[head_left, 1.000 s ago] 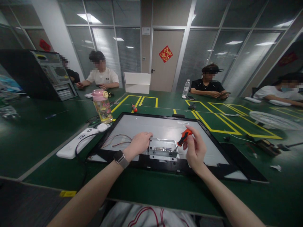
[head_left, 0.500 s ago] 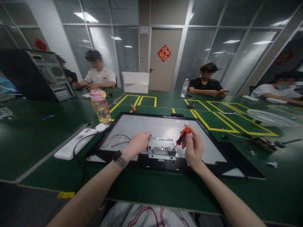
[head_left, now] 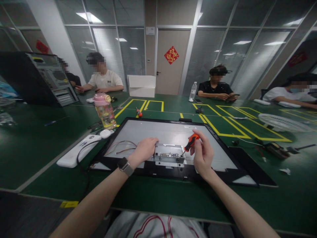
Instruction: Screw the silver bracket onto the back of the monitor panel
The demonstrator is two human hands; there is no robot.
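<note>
A flat display panel (head_left: 158, 129) with a black frame lies back side up in front of me. On its near middle sits a silver metal bracket (head_left: 170, 149) with a row of connectors along the front. My left hand (head_left: 146, 148) is closed on the bracket's left edge, its fingertips partly hidden. My right hand (head_left: 204, 155) grips a red-and-black screwdriver (head_left: 192, 142), tilted so its tip meets the bracket's front right corner. Thin wires (head_left: 123, 147) trail over the panel left of my left hand.
Left of the panel are a white power bank-like device (head_left: 79, 150) with a black cable and a pink-lidded bottle (head_left: 105, 112). A computer case (head_left: 39, 79) stands far left. A dark flat piece (head_left: 250, 167) lies right. Several people sit across the green table (head_left: 153, 201).
Both hands, the screwdriver and the bracket look almost unmoved. Across the table at the left, the person in white has shifted slightly.
</note>
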